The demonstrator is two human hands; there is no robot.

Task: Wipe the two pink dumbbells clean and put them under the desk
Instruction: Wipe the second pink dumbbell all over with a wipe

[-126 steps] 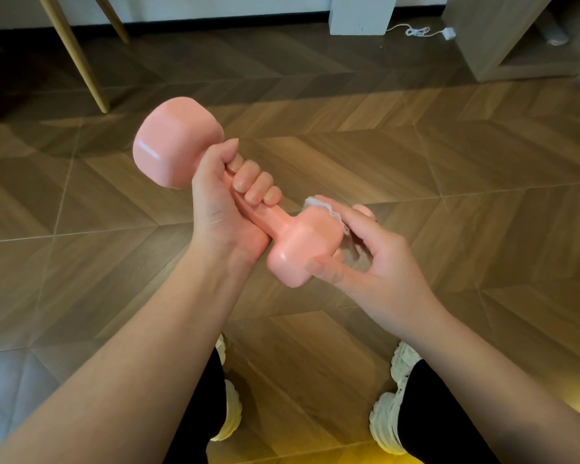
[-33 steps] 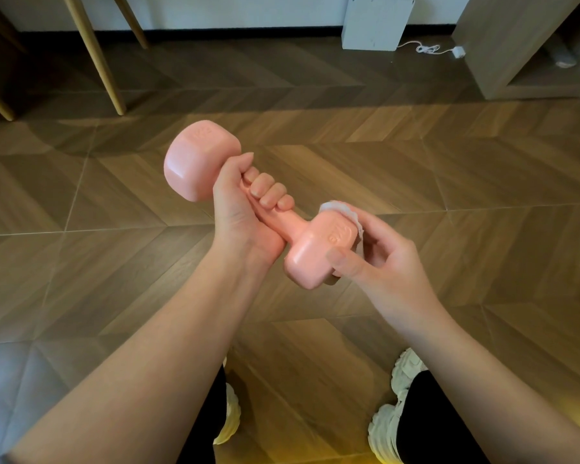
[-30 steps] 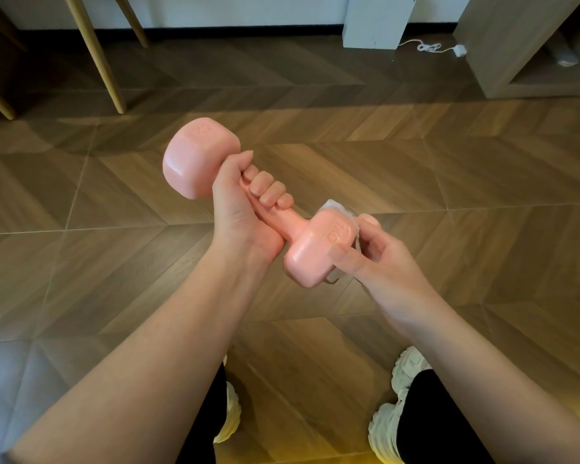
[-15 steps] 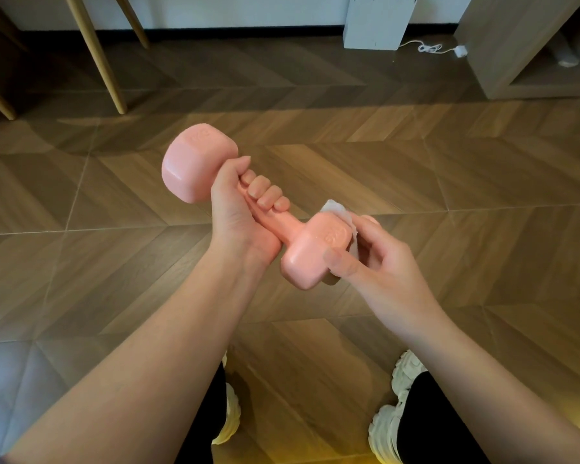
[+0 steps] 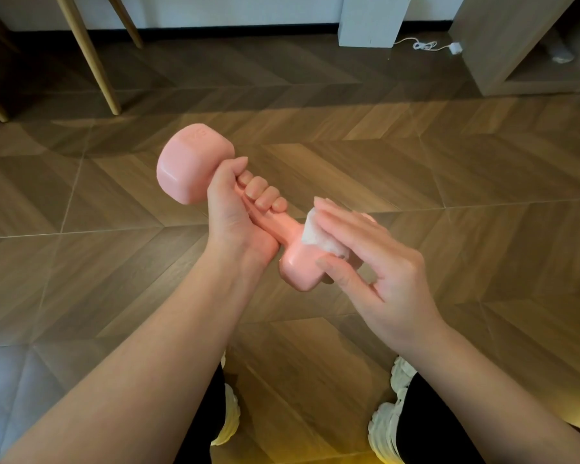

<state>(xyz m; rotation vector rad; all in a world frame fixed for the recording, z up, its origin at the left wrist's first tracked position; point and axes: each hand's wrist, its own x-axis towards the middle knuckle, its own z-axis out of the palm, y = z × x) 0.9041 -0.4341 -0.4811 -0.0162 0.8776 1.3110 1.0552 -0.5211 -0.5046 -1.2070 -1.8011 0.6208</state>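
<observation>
Holding the pink dumbbell (image 5: 191, 169) in the air above the floor (image 5: 416, 162), the left hand (image 5: 238, 212) curls firmly round its handle to steady it, so the right hand (image 5: 382, 272), fingers flat, can press the wipe (image 5: 315, 234) onto the near end for rubbing.

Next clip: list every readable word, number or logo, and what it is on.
Raised marking on the far head of the pink dumbbell: too blurred to read.
Near head: mostly covered by the white wipe and the right hand; no text shows.
Nothing else carries text.
</observation>
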